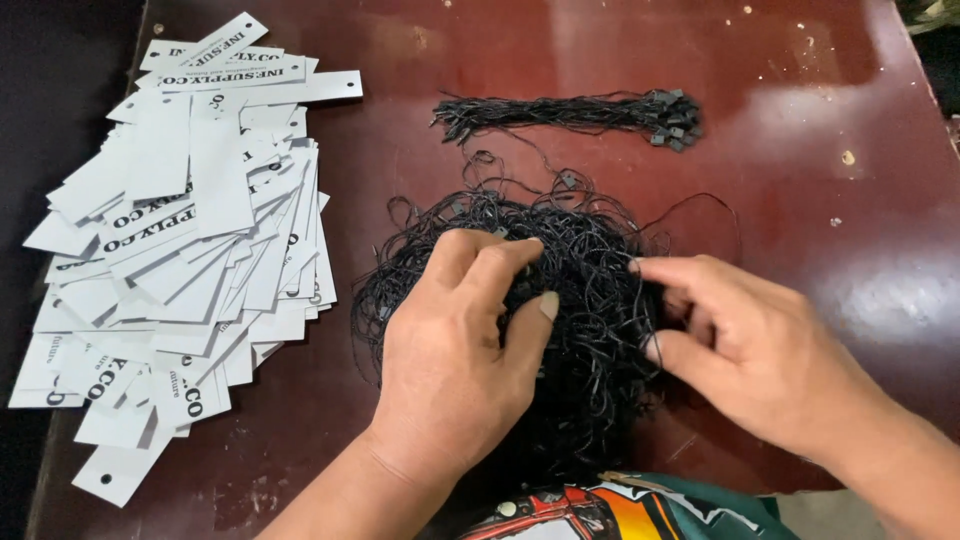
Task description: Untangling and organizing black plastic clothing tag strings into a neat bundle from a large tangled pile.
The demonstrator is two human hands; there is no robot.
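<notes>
A tangled heap of thin black tag strings (570, 250) lies in the middle of a dark red table (820, 180). My left hand (455, 350) rests on the heap's near left side, its fingers pinching into the strings. At the heap's right side my right hand (745, 345) has its fingertips pinched on some strands. Behind the heap lies a neat straight bundle of black strings (570, 113) with small plastic locks at its right end.
A big loose pile of white paper hang tags (190, 240), each with a punched hole and black print, covers the table's left part. A colourful printed garment (620, 510) shows at the bottom edge. The table's right edge is at the far right.
</notes>
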